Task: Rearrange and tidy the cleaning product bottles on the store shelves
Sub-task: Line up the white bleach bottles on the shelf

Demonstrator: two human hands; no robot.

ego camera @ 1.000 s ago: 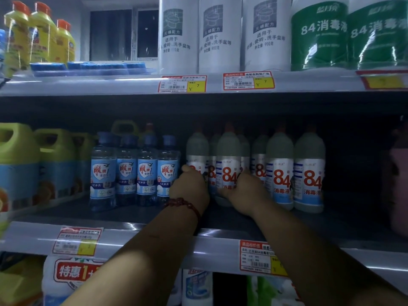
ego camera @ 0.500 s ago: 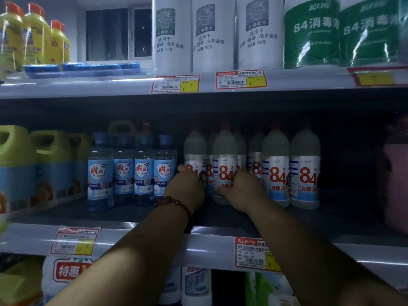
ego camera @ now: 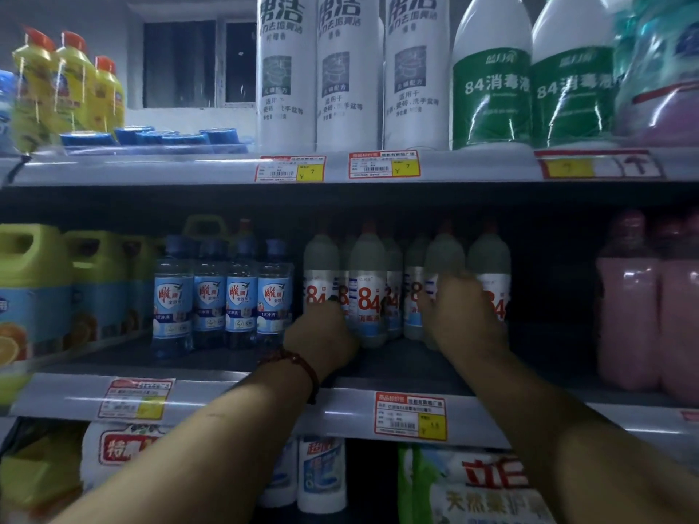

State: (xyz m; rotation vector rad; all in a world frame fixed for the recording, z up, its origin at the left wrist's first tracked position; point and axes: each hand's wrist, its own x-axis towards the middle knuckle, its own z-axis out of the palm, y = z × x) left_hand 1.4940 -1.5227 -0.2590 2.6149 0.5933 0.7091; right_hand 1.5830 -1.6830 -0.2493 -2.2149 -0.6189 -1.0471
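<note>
Red cord (ego camera: 302, 366) circles the near wrist of the left hand (ego camera: 321, 334), which rests against the foot of the grey bottles (ego camera: 368, 293); its fingers are hidden, so I cannot tell its hold. Right hand (ego camera: 467, 319) wraps one upright bottle (ego camera: 444, 259) at its 12 o'clock, nearer than the left. Blue bottles (ego camera: 242, 293) stand at 9 o'clock.

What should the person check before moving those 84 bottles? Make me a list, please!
1. Left hand touches the leftmost 84 bottle: ok.
2. Right hand touches an 84 bottle further right: ok.
3. Fingers wrapped firmly: cannot tell, hidden and blurred.
4. All 84 bottles stand upright: ok.
5. Free shelf space before the pink bottles: ok.
</note>
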